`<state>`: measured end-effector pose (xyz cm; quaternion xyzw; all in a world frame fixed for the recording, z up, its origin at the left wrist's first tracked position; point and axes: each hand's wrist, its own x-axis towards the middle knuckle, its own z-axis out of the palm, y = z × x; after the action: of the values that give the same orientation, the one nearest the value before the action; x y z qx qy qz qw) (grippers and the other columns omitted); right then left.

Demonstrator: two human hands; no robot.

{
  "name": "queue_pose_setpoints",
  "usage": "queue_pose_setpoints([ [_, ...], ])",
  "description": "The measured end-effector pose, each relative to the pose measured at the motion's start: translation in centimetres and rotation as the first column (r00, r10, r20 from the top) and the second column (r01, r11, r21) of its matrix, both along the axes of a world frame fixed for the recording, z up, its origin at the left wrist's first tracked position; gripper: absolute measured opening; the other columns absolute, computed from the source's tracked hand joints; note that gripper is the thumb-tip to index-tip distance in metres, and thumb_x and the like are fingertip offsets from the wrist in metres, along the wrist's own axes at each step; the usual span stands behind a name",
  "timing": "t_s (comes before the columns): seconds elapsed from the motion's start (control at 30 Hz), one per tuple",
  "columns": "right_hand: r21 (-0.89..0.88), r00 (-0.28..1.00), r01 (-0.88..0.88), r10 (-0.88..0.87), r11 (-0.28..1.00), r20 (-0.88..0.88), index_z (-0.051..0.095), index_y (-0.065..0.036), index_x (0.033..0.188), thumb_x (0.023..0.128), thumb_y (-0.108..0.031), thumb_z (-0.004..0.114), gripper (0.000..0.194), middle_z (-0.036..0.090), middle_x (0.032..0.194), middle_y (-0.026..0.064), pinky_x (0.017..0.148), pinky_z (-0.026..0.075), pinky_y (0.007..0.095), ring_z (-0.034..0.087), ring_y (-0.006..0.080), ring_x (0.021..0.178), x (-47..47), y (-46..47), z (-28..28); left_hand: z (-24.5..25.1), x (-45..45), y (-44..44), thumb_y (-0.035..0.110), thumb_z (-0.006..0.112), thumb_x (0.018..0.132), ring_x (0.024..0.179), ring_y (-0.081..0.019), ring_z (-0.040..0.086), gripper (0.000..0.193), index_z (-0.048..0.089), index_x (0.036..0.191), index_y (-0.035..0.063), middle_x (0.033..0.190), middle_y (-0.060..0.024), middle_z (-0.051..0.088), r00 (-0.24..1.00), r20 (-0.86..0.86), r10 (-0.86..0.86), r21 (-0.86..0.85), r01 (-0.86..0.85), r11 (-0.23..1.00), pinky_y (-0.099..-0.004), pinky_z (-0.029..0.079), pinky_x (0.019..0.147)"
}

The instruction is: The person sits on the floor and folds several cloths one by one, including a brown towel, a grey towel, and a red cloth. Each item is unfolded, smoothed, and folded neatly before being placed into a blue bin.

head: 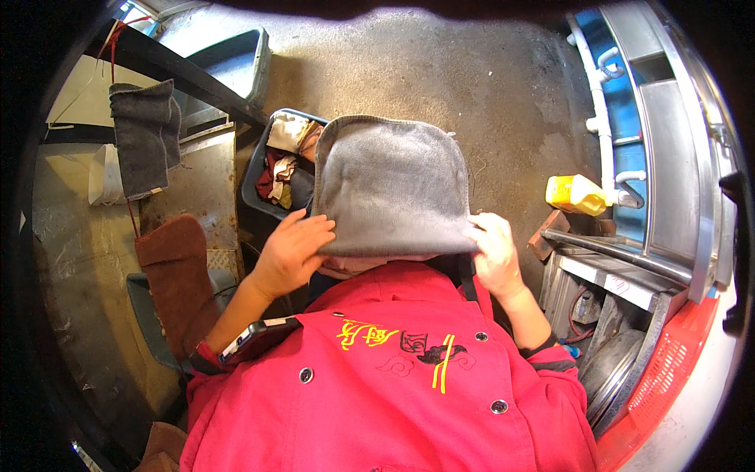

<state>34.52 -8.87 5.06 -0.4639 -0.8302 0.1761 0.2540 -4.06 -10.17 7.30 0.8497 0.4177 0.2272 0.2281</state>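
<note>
A grey suede-like cloth piece [392,183] with rounded corners and a stitched edge is spread in front of my chest, its straight fold towards me. My left hand [298,253] has its fingers over the lower left edge, with the thumb at the underside. At the lower right corner, my right hand [494,251] pinches the edge between thumb and fingers. Part of a pinkish fabric [354,265] shows under the fold. The red jacket [383,366] I wear bears embroidery and snap buttons.
A bin [250,171] of crumpled cloths stands beyond my left hand. Grey fabric [144,138] and a brown suede-like piece [177,283] hang at left. At right are a yellow jug [575,194], a brick [547,235], a metal frame [619,259] and a red plastic basket [660,377].
</note>
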Motion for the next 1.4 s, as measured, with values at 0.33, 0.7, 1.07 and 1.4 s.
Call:
queue_pose_setpoints([
  [0.33, -0.028, 0.981, -0.193, 0.193, 0.981, -0.022, 0.067, -0.005, 0.106, 0.07, 0.009, 0.054, 0.04, 0.069, 0.107, 0.0121, 0.104, 0.042, 0.0503, 0.064, 0.032, 0.107, 2.6, 2.7, 7.6, 7.2, -1.8, 2.5, 0.002, 0.068, 0.08, 0.105, -0.0299, 0.066, 0.024, 0.07, 0.104, 0.0022, 0.107, -0.0136, 0.07, 0.953, 0.292, -0.081, -0.452, 0.213, 0.866, -0.0413, 0.048, 0.095],
  [0.7, -0.369, 0.989, -0.142, 0.118, 0.919, -0.086, 0.067, -0.001, 0.105, 0.085, -0.014, 0.069, 0.024, 0.067, 0.099, 0.0163, 0.082, 0.052, 0.0371, 0.066, 0.0314, 0.094, 0.6, 4.5, 2.5, 1.3, 1.7, 5.9, 0.006, 0.066, 0.086, 0.104, -0.0216, 0.063, 0.027, 0.064, 0.112, -0.0001, 0.107, -0.0128, 0.067, 0.956, 0.211, 0.203, -0.475, -0.081, 0.876, -0.0325, 0.049, 0.09],
  [1.07, -0.157, 0.992, -0.13, 0.128, 0.979, -0.021, 0.06, -0.002, 0.093, 0.072, -0.01, 0.071, 0.025, 0.061, 0.101, 0.0153, 0.093, 0.045, 0.0403, 0.055, 0.0345, 0.104, -4.4, 13.1, -4.0, -4.9, 4.5, 8.7, 0.004, 0.072, 0.078, 0.083, -0.0342, 0.062, 0.016, 0.064, 0.092, 0.0031, 0.088, -0.0146, 0.061, 0.866, 0.138, 0.481, 0.049, -0.491, 0.87, -0.0391, 0.05, 0.072],
  [1.4, -0.744, 0.66, -0.269, -0.445, 0.611, -0.605, 0.054, -0.002, 0.124, 0.082, 0.002, 0.07, 0.045, 0.06, 0.093, 0.0004, 0.082, 0.048, 0.0244, 0.058, 0.0095, 0.088, -3.5, 12.6, -3.7, -6.1, 2.3, 8.5, 0.006, 0.067, 0.089, 0.082, -0.0216, 0.065, 0.013, 0.063, 0.099, -0.0021, 0.089, -0.0138, 0.066, 0.779, 0.298, 0.552, -0.27, -0.486, 0.832, -0.0306, 0.05, 0.072],
])
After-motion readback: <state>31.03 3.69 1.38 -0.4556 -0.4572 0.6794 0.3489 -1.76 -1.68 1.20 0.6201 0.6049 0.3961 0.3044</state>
